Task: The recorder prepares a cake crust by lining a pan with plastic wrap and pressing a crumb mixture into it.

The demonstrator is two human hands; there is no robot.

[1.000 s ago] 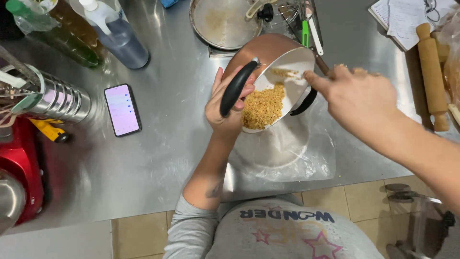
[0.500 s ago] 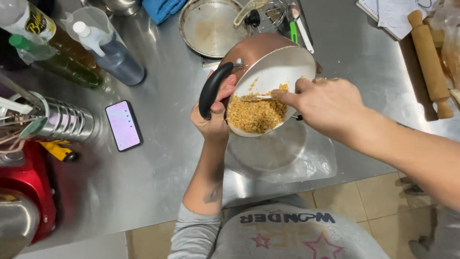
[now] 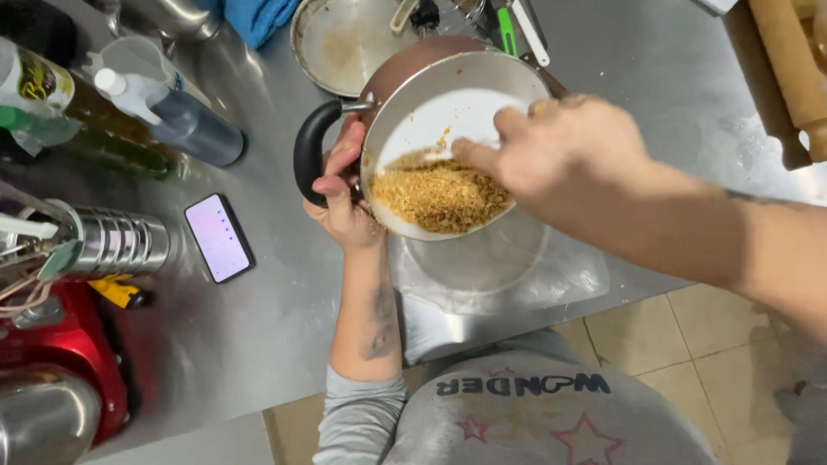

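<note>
While tilted over the clear bowl (image 3: 482, 258), saucepan (image 3: 448, 129) gripped by left hand (image 3: 345, 194) fingers at handle; right hand (image 3: 560, 151) fingers curled inside, touching golden crumbs (image 3: 439, 196).

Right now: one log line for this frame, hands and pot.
left hand: grips tilted pot by black handle | right hand: inside pot at golden crumbs | below: plastic-lined bowl | surface: steel counter

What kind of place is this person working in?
Probably a working kitchen, perhaps a bakery: a stainless steel worktop, a red stand mixer, a wooden rolling pin and a pan of golden crumbs.
</note>
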